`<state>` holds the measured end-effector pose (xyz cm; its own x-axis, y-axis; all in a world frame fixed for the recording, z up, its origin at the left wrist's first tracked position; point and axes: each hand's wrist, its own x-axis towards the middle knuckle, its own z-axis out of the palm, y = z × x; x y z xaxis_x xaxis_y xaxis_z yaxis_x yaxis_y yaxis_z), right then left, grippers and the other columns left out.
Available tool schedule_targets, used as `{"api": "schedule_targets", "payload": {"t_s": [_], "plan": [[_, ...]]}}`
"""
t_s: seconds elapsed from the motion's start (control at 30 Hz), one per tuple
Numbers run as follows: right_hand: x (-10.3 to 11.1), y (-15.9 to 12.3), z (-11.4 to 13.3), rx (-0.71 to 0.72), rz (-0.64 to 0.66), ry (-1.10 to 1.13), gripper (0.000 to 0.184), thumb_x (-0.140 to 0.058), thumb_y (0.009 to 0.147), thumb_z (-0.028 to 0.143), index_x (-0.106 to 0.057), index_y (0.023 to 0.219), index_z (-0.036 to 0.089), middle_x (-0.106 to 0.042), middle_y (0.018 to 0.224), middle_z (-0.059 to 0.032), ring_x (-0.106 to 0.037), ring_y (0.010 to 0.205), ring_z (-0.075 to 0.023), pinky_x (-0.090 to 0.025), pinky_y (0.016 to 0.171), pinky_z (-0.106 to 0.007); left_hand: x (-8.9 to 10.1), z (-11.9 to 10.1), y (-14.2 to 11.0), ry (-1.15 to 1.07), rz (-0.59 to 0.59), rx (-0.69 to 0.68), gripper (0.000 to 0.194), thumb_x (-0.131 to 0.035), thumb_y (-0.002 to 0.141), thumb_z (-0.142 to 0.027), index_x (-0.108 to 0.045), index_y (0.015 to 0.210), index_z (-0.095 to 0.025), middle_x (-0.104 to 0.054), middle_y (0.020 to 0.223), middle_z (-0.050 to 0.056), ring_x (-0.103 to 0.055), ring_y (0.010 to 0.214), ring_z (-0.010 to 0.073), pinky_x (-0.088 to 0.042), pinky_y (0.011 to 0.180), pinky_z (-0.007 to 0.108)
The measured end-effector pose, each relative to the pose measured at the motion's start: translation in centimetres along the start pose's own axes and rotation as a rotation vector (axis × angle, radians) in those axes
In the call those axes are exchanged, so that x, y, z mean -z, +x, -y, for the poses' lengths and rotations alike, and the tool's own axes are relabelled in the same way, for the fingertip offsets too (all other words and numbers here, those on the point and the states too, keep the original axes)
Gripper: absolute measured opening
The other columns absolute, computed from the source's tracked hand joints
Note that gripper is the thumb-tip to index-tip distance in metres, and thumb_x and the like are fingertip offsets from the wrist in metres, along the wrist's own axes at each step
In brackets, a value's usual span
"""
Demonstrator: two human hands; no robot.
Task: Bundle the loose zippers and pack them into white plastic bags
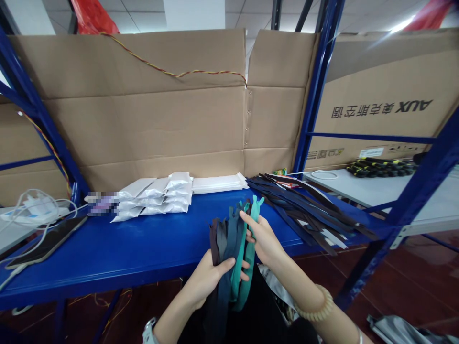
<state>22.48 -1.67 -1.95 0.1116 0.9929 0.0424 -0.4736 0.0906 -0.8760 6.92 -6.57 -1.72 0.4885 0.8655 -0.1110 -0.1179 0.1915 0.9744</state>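
My left hand [204, 279] grips a bundle of long zippers [225, 253] from below, with its thumb across the dark tapes. The bundle mixes dark brown, navy and teal strips, and its lower ends hang down out of sight against my dark clothing. My right hand [260, 239] pinches the upper part of the teal zippers [247, 253] between its fingers. Both hands are held just in front of the edge of the blue steel shelf [107, 253]. A loose pile of dark zippers [301, 210] lies on the shelf to the right of my hands.
Stacked white packets [158, 193] and a blurred patch sit on the shelf. A dark tablet [46, 241] and white cables lie at the left. Cardboard sheets and blue rack uprights stand behind. Black-and-yellow tools lie on a white shelf at the right.
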Motion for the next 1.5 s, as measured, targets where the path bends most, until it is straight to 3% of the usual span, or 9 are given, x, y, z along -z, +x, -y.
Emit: {"api": "schedule_targets", "payload": {"t_s": [0.1, 0.2, 0.3, 0.37, 0.43, 0.57, 0.73, 1.03, 1.5], "plan": [[0.2, 0.3, -0.1, 0.017, -0.028, -0.003, 0.032, -0.075, 0.068, 0.039, -0.053, 0.071, 0.017, -0.043, 0.056, 0.0060, -0.033, 0.046, -0.0052, -0.022, 0.039, -0.019, 0.2, 0.0, -0.1, -0.012, -0.006, 0.000, 0.053, -0.065, 0.078, -0.036, -0.050, 0.124, -0.013, -0.068, 0.104, 0.016, -0.067, 0.088, 0.0287, -0.053, 0.076, 0.041], [0.6, 0.7, 0.4, 0.051, -0.074, 0.051, 0.027, -0.073, 0.071, 0.037, -0.058, 0.078, 0.016, -0.052, 0.064, 0.0023, -0.045, 0.055, -0.0079, -0.036, 0.047, -0.019, 0.5, -0.2, -0.2, 0.017, -0.039, -0.045, 0.051, -0.063, 0.081, -0.035, -0.051, 0.125, -0.013, -0.066, 0.110, 0.016, -0.065, 0.097, 0.0272, -0.050, 0.087, 0.040], [1.0, 0.8, 1.3, 0.096, 0.017, 0.139, 0.026, -0.072, 0.072, 0.036, -0.056, 0.082, 0.017, -0.049, 0.060, 0.0033, -0.052, 0.062, -0.0118, -0.043, 0.055, -0.022, 0.9, -0.7, -0.3, 0.059, -0.018, -0.081, 0.051, -0.058, 0.084, -0.037, -0.049, 0.127, -0.011, -0.066, 0.110, 0.018, -0.064, 0.100, 0.0278, -0.049, 0.088, 0.042], [1.1, 0.6, 1.7, 0.097, 0.102, 0.156, 0.027, -0.071, 0.073, 0.037, -0.054, 0.084, 0.018, -0.045, 0.059, 0.0052, -0.047, 0.053, -0.0091, -0.037, 0.047, -0.020, 1.0, -0.9, -0.4, 0.080, -0.007, -0.094, 0.052, -0.055, 0.086, -0.039, -0.047, 0.129, -0.012, -0.066, 0.109, 0.018, -0.065, 0.097, 0.0280, -0.050, 0.084, 0.042], [0.9, 0.1, 1.9, 0.091, 0.150, 0.118, 0.029, -0.071, 0.074, 0.038, -0.052, 0.083, 0.018, -0.038, 0.056, 0.0081, -0.032, 0.043, -0.0042, -0.023, 0.038, -0.017, 1.0, -1.0, -0.4, 0.097, -0.007, -0.102, 0.052, -0.054, 0.087, -0.040, -0.045, 0.130, -0.012, -0.065, 0.108, 0.018, -0.066, 0.094, 0.0276, -0.052, 0.079, 0.041], [-0.1, -1.0, 1.2, 0.025, 0.272, -0.072, 0.032, -0.073, 0.072, 0.038, -0.053, 0.084, 0.016, -0.024, 0.050, 0.0119, -0.014, 0.042, -0.0028, -0.008, 0.038, -0.018, 0.7, -0.6, -0.3, 0.125, -0.032, -0.127, 0.055, -0.055, 0.085, -0.041, -0.044, 0.130, -0.012, -0.066, 0.104, 0.017, -0.067, 0.086, 0.0267, -0.053, 0.074, 0.040], [-0.6, -1.5, 0.5, 0.005, 0.274, -0.203, 0.038, -0.075, 0.068, 0.041, -0.046, 0.067, 0.017, -0.022, 0.046, 0.0117, -0.013, 0.042, -0.0031, -0.008, 0.039, -0.021, 0.6, -0.2, -0.1, 0.221, -0.037, -0.154, 0.048, -0.055, 0.084, -0.043, -0.054, 0.119, -0.009, -0.066, 0.102, 0.017, -0.067, 0.082, 0.0260, -0.054, 0.071, 0.040], [-0.2, -1.6, 1.0, 0.038, 0.336, -0.154, 0.032, -0.072, 0.074, 0.033, -0.048, 0.062, 0.015, -0.021, 0.046, 0.0110, -0.013, 0.042, -0.0031, -0.008, 0.041, -0.023, 0.1, -0.6, -0.3, 0.280, -0.064, -0.185, 0.039, -0.054, 0.085, -0.043, -0.063, 0.101, -0.009, -0.066, 0.103, 0.017, -0.067, 0.082, 0.0256, -0.056, 0.068, 0.037], [-0.1, -1.1, 0.9, 0.186, 0.257, -0.092, 0.025, -0.071, 0.076, 0.033, -0.053, 0.074, 0.016, -0.028, 0.055, 0.0077, -0.021, 0.049, -0.0061, -0.015, 0.045, -0.023, 0.2, -1.5, -0.8, 0.183, -0.189, -0.227, 0.049, -0.056, 0.084, -0.043, -0.053, 0.125, -0.016, -0.068, 0.108, 0.013, -0.066, 0.095, 0.0254, -0.053, 0.083, 0.038]]}}
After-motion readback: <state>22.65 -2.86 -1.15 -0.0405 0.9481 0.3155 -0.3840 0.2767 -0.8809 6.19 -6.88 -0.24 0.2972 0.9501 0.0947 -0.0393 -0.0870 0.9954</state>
